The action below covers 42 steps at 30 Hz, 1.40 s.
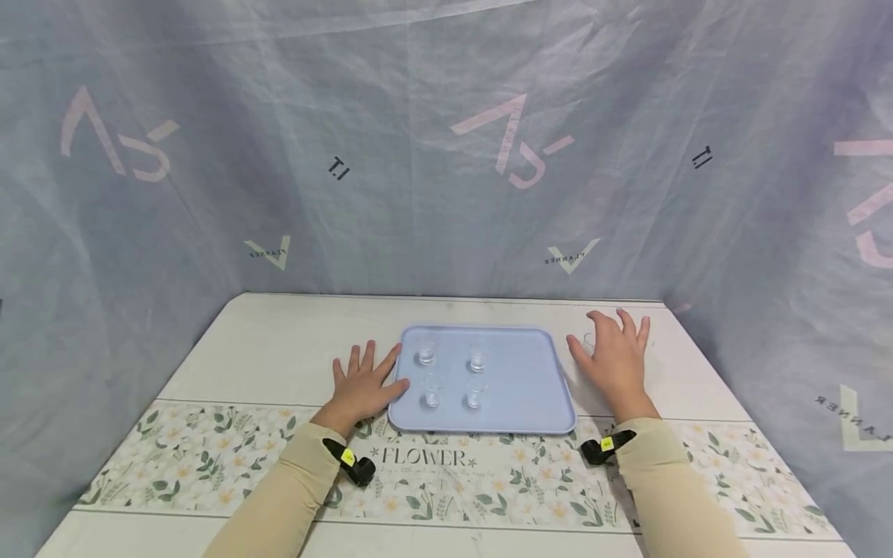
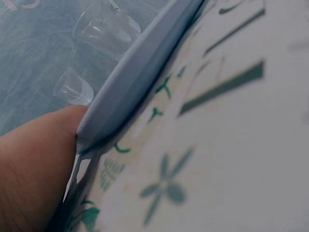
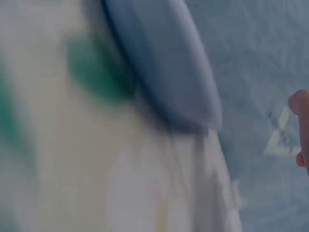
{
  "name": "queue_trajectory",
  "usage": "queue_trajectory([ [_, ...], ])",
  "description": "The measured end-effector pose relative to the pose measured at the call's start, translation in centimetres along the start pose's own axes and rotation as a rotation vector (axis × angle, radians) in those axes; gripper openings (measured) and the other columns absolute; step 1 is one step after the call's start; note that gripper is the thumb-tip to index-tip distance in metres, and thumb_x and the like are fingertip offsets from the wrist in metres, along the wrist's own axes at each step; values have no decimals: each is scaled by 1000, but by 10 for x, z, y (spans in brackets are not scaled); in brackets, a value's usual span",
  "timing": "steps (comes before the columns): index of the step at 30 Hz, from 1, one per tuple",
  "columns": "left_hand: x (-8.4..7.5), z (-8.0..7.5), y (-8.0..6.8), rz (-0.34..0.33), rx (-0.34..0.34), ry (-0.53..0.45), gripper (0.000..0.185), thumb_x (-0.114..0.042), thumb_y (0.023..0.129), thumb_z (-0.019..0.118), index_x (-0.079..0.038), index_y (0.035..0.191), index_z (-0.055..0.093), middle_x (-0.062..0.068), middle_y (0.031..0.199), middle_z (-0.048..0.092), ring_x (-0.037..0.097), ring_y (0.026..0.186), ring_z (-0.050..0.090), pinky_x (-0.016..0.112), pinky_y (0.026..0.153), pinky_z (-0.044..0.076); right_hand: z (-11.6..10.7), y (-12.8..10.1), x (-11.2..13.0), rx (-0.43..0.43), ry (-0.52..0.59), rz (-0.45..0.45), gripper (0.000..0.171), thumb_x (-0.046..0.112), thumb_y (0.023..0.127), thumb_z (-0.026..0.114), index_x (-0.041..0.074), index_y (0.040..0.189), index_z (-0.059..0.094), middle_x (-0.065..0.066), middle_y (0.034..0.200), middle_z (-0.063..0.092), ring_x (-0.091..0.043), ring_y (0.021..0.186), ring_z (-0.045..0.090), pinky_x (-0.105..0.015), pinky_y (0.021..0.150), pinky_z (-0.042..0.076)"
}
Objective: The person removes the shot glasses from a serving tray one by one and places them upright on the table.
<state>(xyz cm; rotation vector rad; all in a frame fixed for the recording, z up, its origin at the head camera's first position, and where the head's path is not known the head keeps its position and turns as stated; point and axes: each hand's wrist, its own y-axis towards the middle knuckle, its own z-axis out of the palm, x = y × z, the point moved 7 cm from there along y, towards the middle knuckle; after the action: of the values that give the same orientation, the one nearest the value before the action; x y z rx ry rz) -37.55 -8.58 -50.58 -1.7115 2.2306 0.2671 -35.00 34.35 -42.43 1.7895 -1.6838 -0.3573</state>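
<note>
1. We see a blue tray flat on the desk, between its left and right edges, its near edge over a flowered band.
2. On the tray's left half we count four small clear cups, standing apart in two rows of two; two sit toward the far left corner, two toward the near left.
3. We find the left hand spread wide, gripping nothing, its thumb touching the tray's left edge.
4. We see the right hand beyond the tray's right edge, fingers apart and slightly bent; we cannot tell what the faint outline beside its thumb is.
</note>
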Motion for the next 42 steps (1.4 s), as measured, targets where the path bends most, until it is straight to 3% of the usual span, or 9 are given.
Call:
queue_trajectory([
  [9, 1, 2, 0, -10, 6, -6, 79, -66, 97, 44, -32, 163, 19, 20, 168, 1, 47, 152, -8, 73, 112, -10, 20, 13, 56, 50, 49, -121, 57, 44, 89, 70, 6, 130, 59, -14, 120, 71, -44, 137, 40, -67, 117, 4],
  [20, 1, 1, 1, 3, 6, -2, 79, -67, 97, 44, -33, 163, 18, 19, 169, 0, 47, 152, -9, 73, 111, -11, 49, 10, 106, 163, 163, -160, 60, 51, 88, 72, 13, 133, 57, -5, 112, 73, -39, 136, 44, -65, 119, 2],
  [28, 2, 1, 2, -3, 17, 13, 79, -69, 97, 42, -34, 163, 16, 18, 169, -1, 46, 152, -9, 72, 112, -10, 62, 5, 126, 250, 207, -178, 63, 54, 89, 71, 15, 135, 55, 3, 105, 74, -34, 132, 50, -64, 119, 5],
  [42, 2, 2, 3, -2, 1, 6, 79, -67, 97, 43, -33, 163, 18, 19, 169, 0, 47, 152, -10, 73, 111, -11, 79, -3, 137, 344, 243, -174, 59, 50, 89, 73, 13, 132, 57, -5, 105, 74, -37, 127, 53, -65, 118, 6],
])
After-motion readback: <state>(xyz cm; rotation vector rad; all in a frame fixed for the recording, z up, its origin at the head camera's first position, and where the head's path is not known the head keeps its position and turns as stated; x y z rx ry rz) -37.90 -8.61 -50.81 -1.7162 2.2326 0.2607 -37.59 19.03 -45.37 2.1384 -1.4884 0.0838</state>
